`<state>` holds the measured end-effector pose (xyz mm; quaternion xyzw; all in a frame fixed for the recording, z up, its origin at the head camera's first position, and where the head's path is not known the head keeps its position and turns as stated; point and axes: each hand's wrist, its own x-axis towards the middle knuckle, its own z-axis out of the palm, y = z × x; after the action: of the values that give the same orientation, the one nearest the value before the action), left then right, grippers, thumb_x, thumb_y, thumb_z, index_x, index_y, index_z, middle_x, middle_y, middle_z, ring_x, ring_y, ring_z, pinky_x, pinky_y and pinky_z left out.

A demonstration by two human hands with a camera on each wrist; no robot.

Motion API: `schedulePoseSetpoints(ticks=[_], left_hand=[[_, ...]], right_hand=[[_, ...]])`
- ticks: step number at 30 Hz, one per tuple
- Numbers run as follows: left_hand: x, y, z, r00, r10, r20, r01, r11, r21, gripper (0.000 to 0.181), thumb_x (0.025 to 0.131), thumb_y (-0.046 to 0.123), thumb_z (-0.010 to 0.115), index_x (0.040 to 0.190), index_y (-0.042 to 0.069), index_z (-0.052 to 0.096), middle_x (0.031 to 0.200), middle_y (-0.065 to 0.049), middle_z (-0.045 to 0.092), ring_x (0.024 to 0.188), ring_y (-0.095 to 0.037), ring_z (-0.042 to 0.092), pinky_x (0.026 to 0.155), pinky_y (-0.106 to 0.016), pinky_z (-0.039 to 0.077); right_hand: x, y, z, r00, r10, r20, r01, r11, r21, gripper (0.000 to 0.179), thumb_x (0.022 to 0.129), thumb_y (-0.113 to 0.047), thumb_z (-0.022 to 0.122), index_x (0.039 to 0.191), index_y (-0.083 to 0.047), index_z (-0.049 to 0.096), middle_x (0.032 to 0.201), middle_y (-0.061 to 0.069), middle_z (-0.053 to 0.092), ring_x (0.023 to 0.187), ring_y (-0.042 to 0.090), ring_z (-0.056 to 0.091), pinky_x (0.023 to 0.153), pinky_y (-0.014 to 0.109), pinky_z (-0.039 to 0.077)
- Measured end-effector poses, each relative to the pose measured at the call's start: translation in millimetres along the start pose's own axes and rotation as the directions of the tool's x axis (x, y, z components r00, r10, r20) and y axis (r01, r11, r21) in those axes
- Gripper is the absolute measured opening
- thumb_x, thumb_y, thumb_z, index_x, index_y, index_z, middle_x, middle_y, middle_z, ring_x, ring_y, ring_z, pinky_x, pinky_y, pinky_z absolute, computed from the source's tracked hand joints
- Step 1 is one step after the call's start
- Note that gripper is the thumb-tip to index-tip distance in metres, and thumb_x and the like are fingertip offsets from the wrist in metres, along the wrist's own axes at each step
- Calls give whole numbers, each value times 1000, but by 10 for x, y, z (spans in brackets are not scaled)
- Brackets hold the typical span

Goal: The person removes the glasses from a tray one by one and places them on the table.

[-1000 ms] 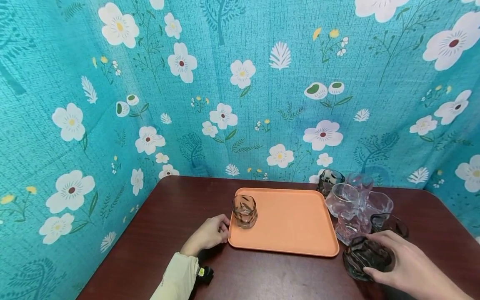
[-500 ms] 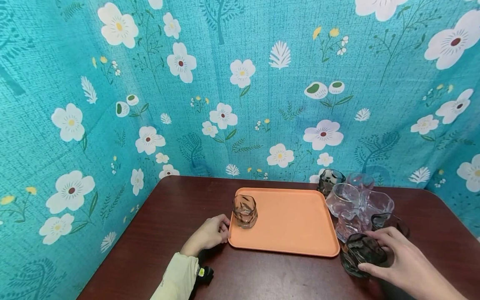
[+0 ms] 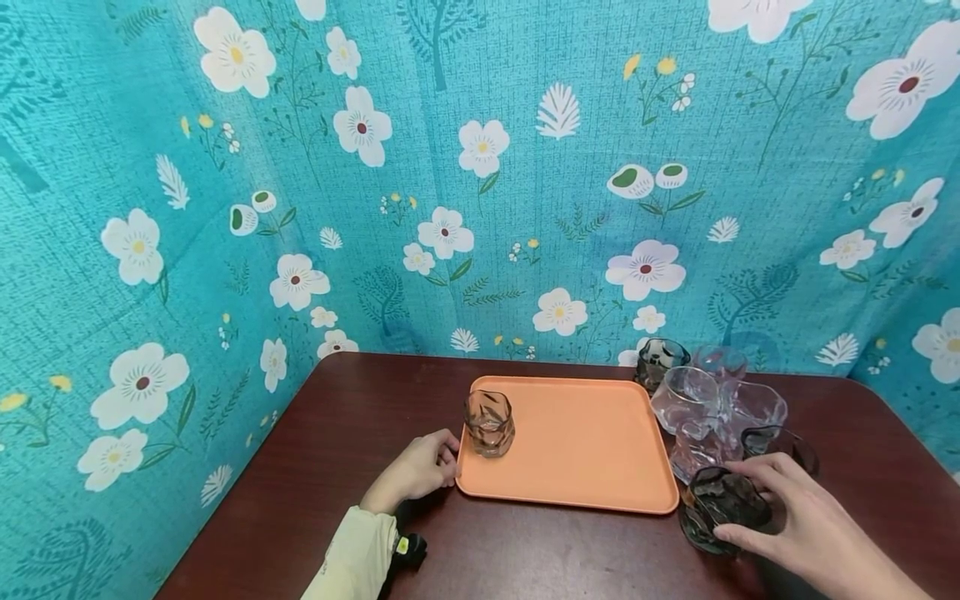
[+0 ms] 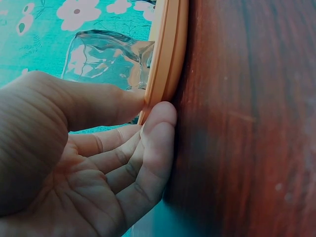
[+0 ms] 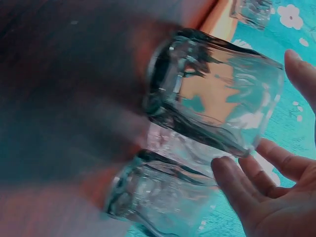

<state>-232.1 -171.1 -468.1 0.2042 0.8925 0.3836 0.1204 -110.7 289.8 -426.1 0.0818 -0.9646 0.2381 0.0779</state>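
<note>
At the near left corner of an orange tray [image 3: 570, 442], my left hand [image 3: 420, 467] pinches the rim; the left wrist view shows the thumb on top and fingertips underneath. A brown faceted glass [image 3: 490, 425] stands upright on the tray's left end. Off the tray's near right corner, my right hand [image 3: 795, 512] holds a dark grey glass [image 3: 723, 508], thumb and fingers curved around its sides. In the right wrist view, the fingertips of the right hand [image 5: 276, 197] meet the rim of this dark grey glass [image 5: 212, 94].
Several glasses crowd the tray's right side: a grey one [image 3: 662, 362] at the back, clear ones [image 3: 686, 396], a pinkish one [image 3: 701, 450] and another dark one [image 3: 783, 446] behind my right hand. A floral cloth [image 3: 480, 250] hangs behind the dark wooden table [image 3: 360, 400].
My right hand has shifted slightly left and away from me with the dark grey glass, which now looks more upright. The left hand, tray and brown glass have not moved.
</note>
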Motion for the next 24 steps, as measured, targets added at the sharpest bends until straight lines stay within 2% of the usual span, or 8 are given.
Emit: schedulePoseSetpoints(ticks=[3,6,9,13,17,24], left_hand=[[-5,-9,-8,1000,4,-1,-4,1000,1,20,86,-4,54,105,1,54,73,-1,58,59,-14,58,52,-29,47],[-4,-11,-4,1000,6,-3,-6,1000,3,19,87,-4,55,105,1,54,73,-1,58,58,-14,58,52,-29,47],[-5,-9,-5,1000,6,-3,-6,1000,2,19,87,-3,55,105,1,54,73,-1,58,58,-13,58,52,-28,47],[-13,-3,-9,1000,17,-2,-17,1000,-3,19,86,-4,55,104,0,54,72,-2,59,58,-13,58,52,-29,47],[-14,-13,-11,1000,18,0,-18,1000,10,19,86,-3,56,104,1,54,72,-1,59,57,-13,57,51,-28,47],[6,-13,4,999,38,-22,-38,999,37,19,84,-4,56,103,0,54,69,0,58,55,-11,56,51,-27,46]], right_hand=[[35,-56,-39,998,-39,-54,39,999,-9,72,66,-55,78,118,-8,60,111,9,45,89,28,52,51,30,43],[72,-126,-84,987,-106,-118,105,994,-19,67,66,-49,81,115,-8,62,110,7,47,92,29,51,56,38,46],[125,-198,-115,967,-194,-167,186,981,-57,62,65,-45,83,113,-11,64,110,2,49,94,26,52,63,46,47],[223,-301,-139,929,-308,-206,293,951,-104,60,64,-41,85,114,-16,63,110,-3,50,94,17,51,63,40,48],[339,-437,-159,904,-382,-193,370,924,-98,61,65,-40,85,117,-17,62,113,-5,50,95,12,49,64,36,48],[551,-637,-164,889,-437,-140,429,899,-85,62,69,-43,82,119,-12,61,115,-1,51,99,16,52,69,41,48]])
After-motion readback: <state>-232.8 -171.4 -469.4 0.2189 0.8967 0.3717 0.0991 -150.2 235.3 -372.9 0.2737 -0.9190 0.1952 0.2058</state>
